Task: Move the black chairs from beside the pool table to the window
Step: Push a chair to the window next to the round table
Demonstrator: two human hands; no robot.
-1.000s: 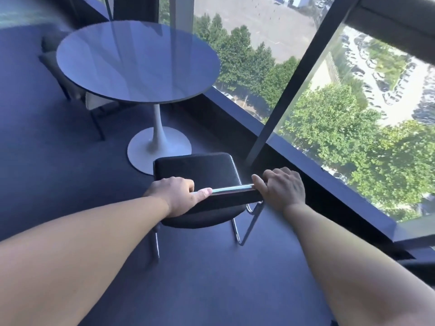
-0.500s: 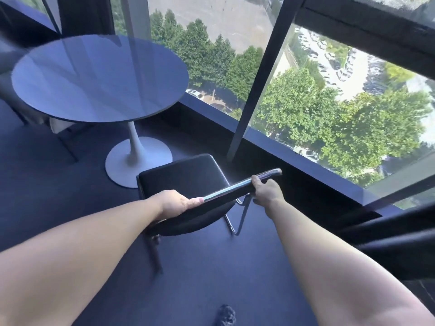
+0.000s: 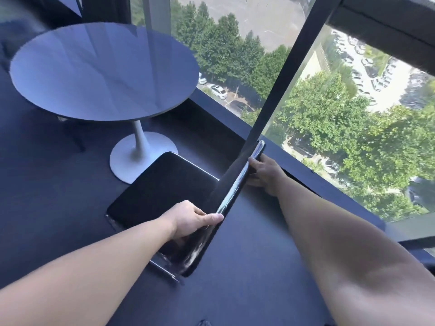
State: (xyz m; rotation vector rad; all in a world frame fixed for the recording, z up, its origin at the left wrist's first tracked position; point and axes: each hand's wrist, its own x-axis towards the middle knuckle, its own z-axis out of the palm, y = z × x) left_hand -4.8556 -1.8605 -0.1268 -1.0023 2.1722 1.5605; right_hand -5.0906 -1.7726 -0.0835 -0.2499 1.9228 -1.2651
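Grasping the backrest (image 3: 231,194) of the black chair (image 3: 164,187): left hand (image 3: 190,220) (near end), right hand (image 3: 266,176) beyond.

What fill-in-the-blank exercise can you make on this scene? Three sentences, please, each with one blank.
1. The left hand and the right hand both grip the chair's ____.
2. The table has a ____ top.
3. Trees and parked cars show through the ____.

Missing words: backrest; round; window.
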